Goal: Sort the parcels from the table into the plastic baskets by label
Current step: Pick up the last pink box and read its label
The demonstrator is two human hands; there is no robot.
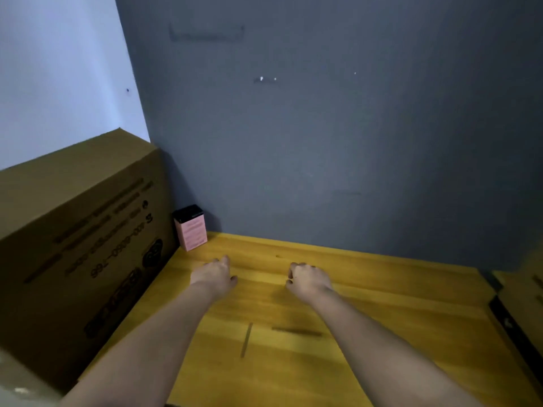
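Observation:
Both my arms reach forward over a yellow wooden table [382,304]. My left hand [213,276] hovers palm down with its fingers loosely curled and holds nothing. My right hand [308,279] is beside it, fingers curled into a loose fist, also holding nothing. A small pink box with a black top [191,230] stands upright in the far left corner of the table, a short way beyond my left hand. No plastic basket is in view.
A large brown cardboard box [79,245] with dark print stands along the table's left side. A dark grey wall [323,142] closes the back. At the right edge sits another yellow surface [526,292] behind a black frame.

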